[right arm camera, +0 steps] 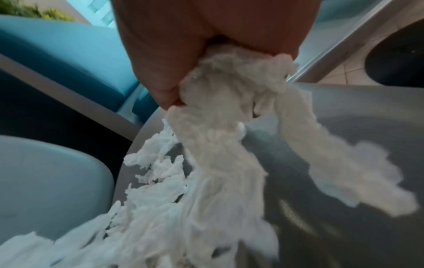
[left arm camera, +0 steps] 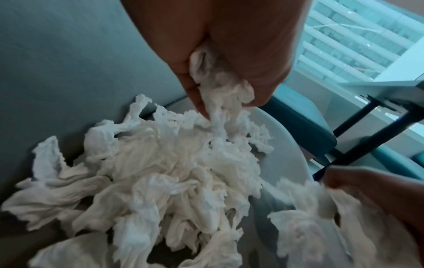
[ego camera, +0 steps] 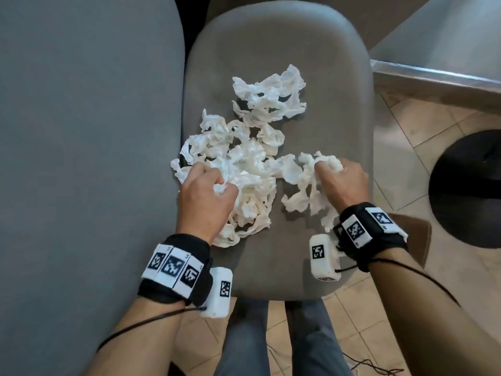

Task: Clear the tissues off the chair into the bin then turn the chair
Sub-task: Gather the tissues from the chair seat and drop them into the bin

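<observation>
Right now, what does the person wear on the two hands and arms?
Both forearms are bare, no sleeves. Each wrist carries a black band with white square tags printed with black block-pattern markers, and a white box-shaped camera unit beside it, also marked. A thin black cable runs from each band along the arm.

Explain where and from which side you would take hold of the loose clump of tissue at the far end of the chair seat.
Probably from above, at the middle of the far tissue clump. It lies loose and crumpled on the flat chair seat, apart from both hands, with nothing over it; a downward gathering grip could bunch its folds together.
</observation>
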{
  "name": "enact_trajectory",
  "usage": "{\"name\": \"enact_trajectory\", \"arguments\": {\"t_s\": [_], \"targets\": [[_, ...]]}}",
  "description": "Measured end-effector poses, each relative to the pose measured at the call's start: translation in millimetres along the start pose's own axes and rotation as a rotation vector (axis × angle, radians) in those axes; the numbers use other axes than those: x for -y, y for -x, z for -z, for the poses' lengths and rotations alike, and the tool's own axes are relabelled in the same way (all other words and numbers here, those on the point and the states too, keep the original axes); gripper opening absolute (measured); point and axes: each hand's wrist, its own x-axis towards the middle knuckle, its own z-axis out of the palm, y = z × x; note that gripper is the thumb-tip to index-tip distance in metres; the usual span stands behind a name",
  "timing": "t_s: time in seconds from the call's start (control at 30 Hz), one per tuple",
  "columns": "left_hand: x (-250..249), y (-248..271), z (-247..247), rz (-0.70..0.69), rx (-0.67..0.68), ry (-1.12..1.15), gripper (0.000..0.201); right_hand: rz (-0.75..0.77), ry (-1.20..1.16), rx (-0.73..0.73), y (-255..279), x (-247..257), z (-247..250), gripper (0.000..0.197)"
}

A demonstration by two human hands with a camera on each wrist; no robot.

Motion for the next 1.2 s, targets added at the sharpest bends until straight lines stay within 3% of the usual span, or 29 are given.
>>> {"name": "enact_trajectory", "arguments": {"t_s": [0.2, 0.3, 0.43, 0.53, 0.7, 0.83, 1.0, 1.2], "targets": [[-11, 18, 19, 0.046, -0.038, 0.135, 0.021, -0.007, -0.236, -0.02, 19, -32, 2, 0.018], [-19, 24, 20, 0.013, -0.009, 0.164, 0.034, 0.008, -0.318, -0.06, 29, -39, 5, 0.004], [-24, 29, 12, -0.014, 0.001, 0.178, 0.017, -0.023, -0.516, -0.109, 39, -41, 5, 0.019], [-30, 36, 9, -0.051, 0.057, 0.148, 0.004, -0.072, -0.64, -0.085, 46, -44, 6, 0.012], [-30, 48, 2, -0.166, 0.196, 0.075, 0.026, -0.075, -0.631, -0.065, 61, -59, 8, 0.031], [-41, 57, -12, -0.244, 0.327, 0.018, 0.037, -0.093, -0.72, -0.136, 84, -77, 18, 0.024], [-59, 54, -50, -0.318, 0.381, -0.058, 0.035, -0.024, -0.489, -0.208, 95, -103, 19, 0.016], [-68, 23, -99, -0.303, 0.424, -0.383, 0.055, 0.036, 0.049, -0.074, 69, -101, -12, 0.046]]}}
